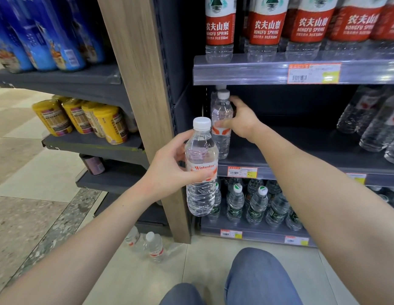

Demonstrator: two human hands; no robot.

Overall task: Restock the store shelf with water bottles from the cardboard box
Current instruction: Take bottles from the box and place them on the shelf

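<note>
While crouched before the dark grey metal store shelf [301, 155], gripped a clear plastic water bottle with a white cap and an orange-and-white label [200, 190] in the left hand [169, 170], fingers curled round the label band and thumb at the bottle's shoulder. Held that bottle upright in the air, in front of the pale wooden upright post [145, 84] and short of the shelf, with the left forearm stretched forward from the lower left. Clasped the right hand [241, 122] round a second clear white-capped bottle [221, 111] at the far left end of the middle shelf, thumb laid across its orange label, fingers hidden behind its shoulder. Held it upright with its base at the shelf deck near the front lip; could not tell whether fully set down. Extended the right arm almost straight, wrist turned to the left. Glimpsed another white-capped bottle [214, 96] just behind, close under the shelf above. Noted two more clear bottles with red-and-white labels [155, 249] on the tiled floor beside the post's foot, near the blue-jeaned knees [257, 278]. Noted red-labelled bottles [266, 25] on the shelf above, green-capped bottles [256, 203] on the shelf below, and clear bottles [372, 124] further right on the middle shelf.
</note>
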